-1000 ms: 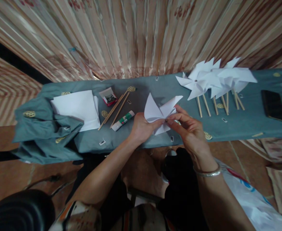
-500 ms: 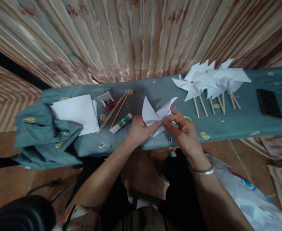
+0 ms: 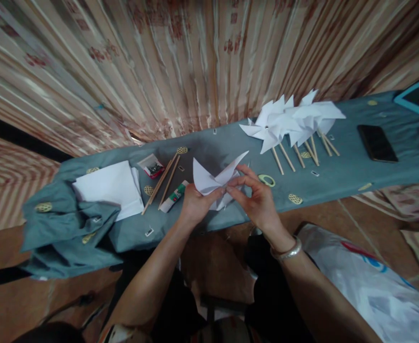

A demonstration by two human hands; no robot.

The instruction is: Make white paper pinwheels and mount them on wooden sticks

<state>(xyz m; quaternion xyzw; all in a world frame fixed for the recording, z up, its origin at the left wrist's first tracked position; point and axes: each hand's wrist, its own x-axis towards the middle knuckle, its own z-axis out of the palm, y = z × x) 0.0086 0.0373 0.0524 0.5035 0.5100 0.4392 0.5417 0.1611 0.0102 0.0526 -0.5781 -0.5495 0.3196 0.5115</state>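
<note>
Between my hands is a white paper pinwheel [image 3: 209, 182], its points curled up and its centre pinched by my fingers. My left hand [image 3: 196, 202] grips it from the left, thumb pressed near the middle. From the right, my right hand [image 3: 254, 195] pinches the paper beside that thumb, with other fingers bent over a fold. The underside of the pinwheel is partly hidden. Left of my left hand lie a glue stick [image 3: 174, 196] and several wooden sticks [image 3: 161, 186]. Green-handled scissors [image 3: 267, 180] lie just beyond my right hand, their blades mostly hidden.
A small box of metal pins [image 3: 152, 166] stands near a stack of white paper [image 3: 107, 188]. Several finished pinwheels on sticks [image 3: 291, 119] lie at the back right, then a phone [image 3: 377, 143] and a blue-framed tablet [image 3: 418, 97]. A plastic bag [image 3: 366, 281] sits on the floor.
The view has shifted to the right and tilted, so things sit further left. Both hands still hold the pinwheel's centre; the scissors' handle shows more clearly.
</note>
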